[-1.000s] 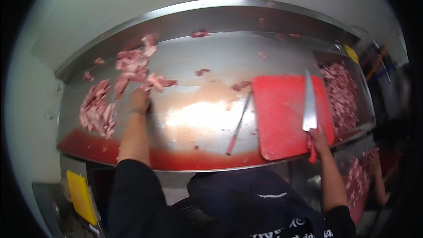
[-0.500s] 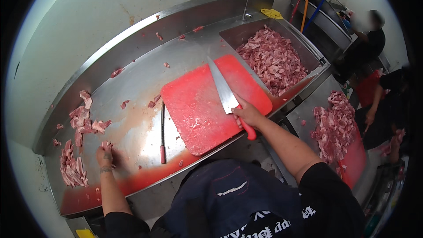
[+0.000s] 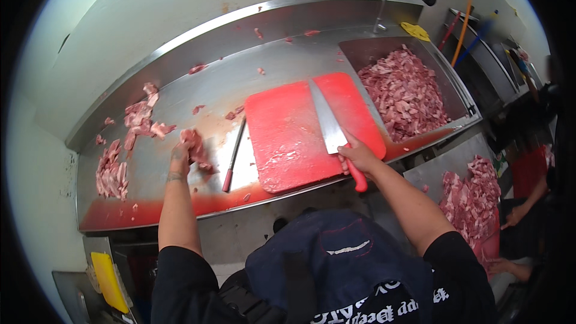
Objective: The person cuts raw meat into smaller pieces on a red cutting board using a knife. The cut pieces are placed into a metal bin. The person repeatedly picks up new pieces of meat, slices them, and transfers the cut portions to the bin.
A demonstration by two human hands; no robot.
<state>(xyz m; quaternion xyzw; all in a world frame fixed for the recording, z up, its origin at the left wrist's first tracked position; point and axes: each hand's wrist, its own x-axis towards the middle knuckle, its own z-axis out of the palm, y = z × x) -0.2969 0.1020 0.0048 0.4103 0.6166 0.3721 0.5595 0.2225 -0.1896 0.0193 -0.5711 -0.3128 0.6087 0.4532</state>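
The left arm point(image 3: 179, 213) stretches forward, the left hand point(image 3: 179, 156) grasping a piece of meat point(image 3: 194, 144) over the table point(image 3: 222, 87), left of the rod point(image 3: 236, 151). The right arm point(image 3: 411, 207) slants inward, the right hand point(image 3: 358, 155) clenched round the knife point(image 3: 327, 123), its blade over the board point(image 3: 282, 123), tip pointing away.

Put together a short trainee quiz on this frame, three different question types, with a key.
1. Which hand grips the knife?
2. True or false: the rod lies left of the red board.
3. What is heaped in the sink: (a) bread, (b) cut meat, (c) bottles?

Key:
1. The right hand.
2. True.
3. b.
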